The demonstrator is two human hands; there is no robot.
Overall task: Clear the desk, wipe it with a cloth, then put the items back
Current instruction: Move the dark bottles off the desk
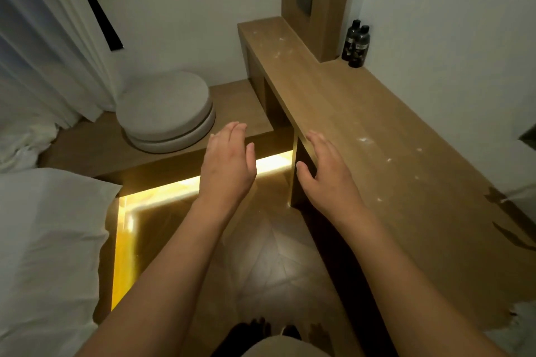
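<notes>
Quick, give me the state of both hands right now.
Left hand: open, fingers straight, holding nothing.
Right hand: open, fingers straight, holding nothing, at the edge of the desk.

bottles [357, 43] at desk's [362, 113] far end, cushions [166, 111] left

1. Desk [362, 113]: long wooden top running along the wall, pale white smudges scattered over its surface
2. Two dark bottles [357, 43]: upright, touching, at the desk's far corner against the wall
</notes>
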